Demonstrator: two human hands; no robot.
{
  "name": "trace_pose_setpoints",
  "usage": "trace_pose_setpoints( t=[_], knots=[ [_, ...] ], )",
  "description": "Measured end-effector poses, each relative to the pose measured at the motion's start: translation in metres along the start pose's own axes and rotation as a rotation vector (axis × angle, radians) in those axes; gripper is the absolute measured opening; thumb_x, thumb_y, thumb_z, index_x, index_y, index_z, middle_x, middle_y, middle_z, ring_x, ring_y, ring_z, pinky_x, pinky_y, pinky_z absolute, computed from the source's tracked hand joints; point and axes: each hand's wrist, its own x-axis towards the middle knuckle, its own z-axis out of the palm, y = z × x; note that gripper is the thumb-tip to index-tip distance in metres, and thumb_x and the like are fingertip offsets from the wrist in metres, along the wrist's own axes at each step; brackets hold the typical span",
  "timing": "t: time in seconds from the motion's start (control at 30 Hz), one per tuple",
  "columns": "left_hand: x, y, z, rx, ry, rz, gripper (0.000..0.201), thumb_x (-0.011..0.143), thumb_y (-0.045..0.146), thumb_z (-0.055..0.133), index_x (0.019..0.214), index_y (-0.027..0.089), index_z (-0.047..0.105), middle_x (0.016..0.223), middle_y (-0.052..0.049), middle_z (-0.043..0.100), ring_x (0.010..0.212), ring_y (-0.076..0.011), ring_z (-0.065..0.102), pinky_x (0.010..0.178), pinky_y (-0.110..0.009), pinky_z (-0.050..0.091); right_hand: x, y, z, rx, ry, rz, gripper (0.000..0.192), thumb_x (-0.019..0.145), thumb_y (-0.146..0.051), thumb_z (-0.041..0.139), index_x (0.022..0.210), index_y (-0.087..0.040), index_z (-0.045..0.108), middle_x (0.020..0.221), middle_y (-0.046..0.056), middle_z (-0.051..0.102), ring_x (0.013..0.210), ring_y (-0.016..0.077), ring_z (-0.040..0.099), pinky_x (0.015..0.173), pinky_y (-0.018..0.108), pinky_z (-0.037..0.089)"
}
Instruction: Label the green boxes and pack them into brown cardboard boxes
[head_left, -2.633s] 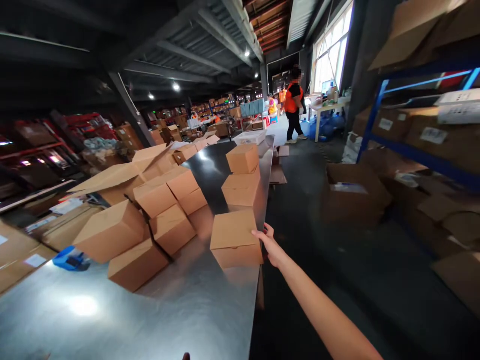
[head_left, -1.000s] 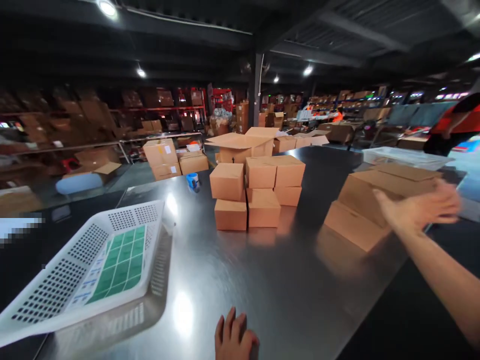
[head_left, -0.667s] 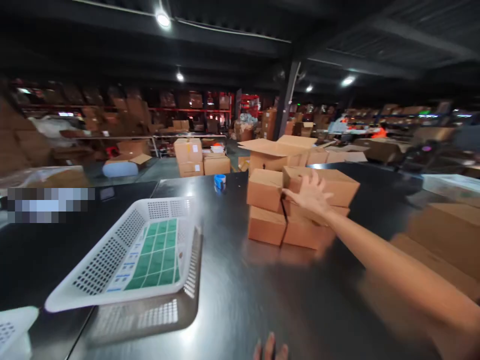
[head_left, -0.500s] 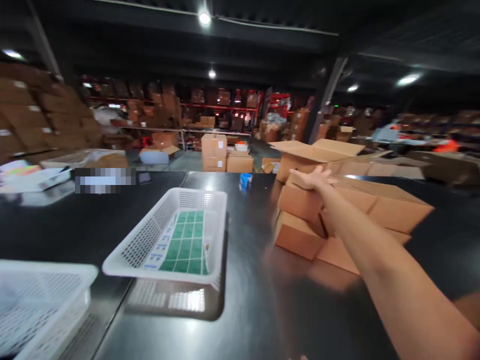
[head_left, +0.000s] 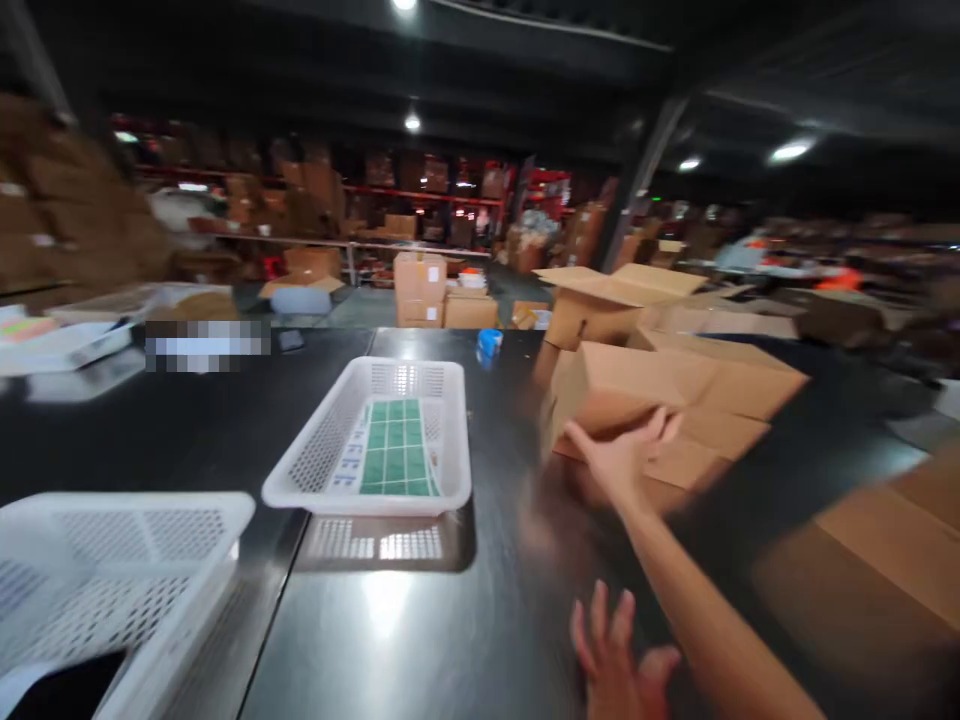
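Several boxes (head_left: 637,385) stacked loose | right hand (head_left: 619,460) spread wide against front box | left hand (head_left: 619,665) splayed, nothing held | stack could get toppled, tbh

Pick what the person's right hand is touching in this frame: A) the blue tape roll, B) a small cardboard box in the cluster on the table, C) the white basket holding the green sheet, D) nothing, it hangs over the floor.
B. The right hand is spread against the near side of a small cardboard box in the cluster, well right of the white basket and nearer than the blue tape roll.
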Motion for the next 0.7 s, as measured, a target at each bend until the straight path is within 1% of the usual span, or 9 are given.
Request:
trace_pose_setpoints(
  t=[0.07, 0.13, 0.17, 0.27, 0.3, 0.37, 0.53, 0.6, 0.7],
  knots=[
    [-0.015, -0.002, -0.014, -0.008, 0.041, 0.043, 0.040, 0.071, 0.060, 0.063, 0.108, 0.045, 0.068, 0.147, -0.008, 0.054, 0.146, -0.0420, 0.031, 0.115, -0.074, 0.022, -0.066, 0.029, -0.046, 0.046, 0.029, -0.021, 0.120, 0.069, -0.081, 0.055, 0.148, -0.003, 0.012, 0.150, 0.035, 0.026, 0.141, 0.0485, 0.029, 0.111, 0.069, 0.026],
    [-0.018, -0.006, -0.035, -0.029, 0.011, 0.033, 0.026, 0.061, 0.059, 0.069, 0.084, 0.045, 0.065, 0.127, -0.008, 0.067, 0.139, -0.0458, 0.041, 0.112, -0.078, 0.019, -0.115, 0.056, -0.097, 0.089, 0.057, -0.021, 0.103, 0.076, -0.075, 0.053, 0.147, -0.010, 0.014, 0.150, 0.030, 0.029, 0.141, 0.0447, 0.032, 0.113, 0.068, 0.024],
    [-0.015, -0.007, -0.048, -0.051, 0.017, 0.005, 0.029, 0.058, 0.055, 0.071, 0.082, 0.042, 0.063, 0.126, -0.009, 0.066, 0.139, -0.0460, 0.041, 0.112, -0.076, 0.019, -0.130, 0.067, -0.122, 0.129, 0.056, 0.010, 0.095, 0.078, -0.069, 0.056, 0.145, -0.014, 0.018, 0.150, 0.027, 0.030, 0.142, 0.0431, 0.031, 0.114, 0.067, 0.022],
    [0.012, -0.009, -0.088, -0.227, 0.291, -0.125, 0.048, 0.065, 0.041, 0.066, 0.109, 0.029, 0.050, 0.150, -0.017, 0.041, 0.148, -0.0416, 0.024, 0.119, -0.067, 0.014, -0.137, 0.091, -0.175, 0.252, -0.092, 0.207, 0.079, 0.076, -0.065, 0.063, 0.135, -0.020, 0.036, 0.140, 0.020, 0.044, 0.135, 0.0394, 0.041, 0.113, 0.065, 0.027],
    [0.023, -0.009, -0.099, -0.322, 0.360, -0.199, 0.052, 0.073, 0.039, 0.060, 0.120, 0.025, 0.043, 0.155, -0.019, 0.031, 0.149, -0.0375, 0.023, 0.120, -0.063, 0.014, -0.129, 0.097, -0.182, 0.301, -0.164, 0.287, 0.078, 0.074, -0.068, 0.063, 0.130, -0.020, 0.040, 0.134, 0.019, 0.049, 0.130, 0.0379, 0.046, 0.111, 0.063, 0.032],
    [0.045, -0.010, -0.116, -0.410, 0.368, -0.313, 0.056, 0.083, 0.036, 0.053, 0.132, 0.022, 0.031, 0.157, -0.020, 0.025, 0.149, -0.0335, 0.024, 0.121, -0.058, 0.012, -0.106, 0.109, -0.179, 0.352, -0.239, 0.373, 0.076, 0.073, -0.072, 0.061, 0.126, -0.020, 0.046, 0.127, 0.018, 0.056, 0.121, 0.0345, 0.055, 0.105, 0.057, 0.042],
    [0.069, -0.022, -0.131, -0.484, 0.197, -0.370, 0.041, 0.092, 0.036, 0.048, 0.128, 0.019, 0.040, 0.142, -0.019, 0.050, 0.136, -0.0308, 0.046, 0.113, -0.050, 0.036, -0.070, 0.115, -0.136, 0.415, -0.280, 0.409, 0.068, 0.078, -0.072, 0.050, 0.124, -0.022, 0.054, 0.129, 0.015, 0.060, 0.123, 0.0312, 0.055, 0.105, 0.052, 0.043],
    [0.074, -0.029, -0.137, -0.494, 0.149, -0.375, 0.038, 0.094, 0.034, 0.045, 0.128, 0.018, 0.041, 0.135, -0.019, 0.056, 0.128, -0.0293, 0.056, 0.105, -0.046, 0.046, -0.087, 0.099, -0.131, 0.432, -0.274, 0.394, 0.063, 0.083, -0.067, 0.046, 0.126, -0.021, 0.055, 0.130, 0.015, 0.059, 0.125, 0.0327, 0.053, 0.108, 0.055, 0.039],
    [0.087, -0.037, -0.154, -0.439, 0.115, -0.356, 0.037, 0.097, 0.031, 0.040, 0.131, 0.016, 0.041, 0.127, -0.018, 0.062, 0.118, -0.0300, 0.063, 0.096, -0.047, 0.053, -0.150, 0.066, -0.145, 0.497, -0.325, 0.313, 0.063, 0.082, -0.061, 0.050, 0.129, -0.019, 0.057, 0.126, 0.016, 0.060, 0.119, 0.0340, 0.056, 0.104, 0.055, 0.043]
  ],
)
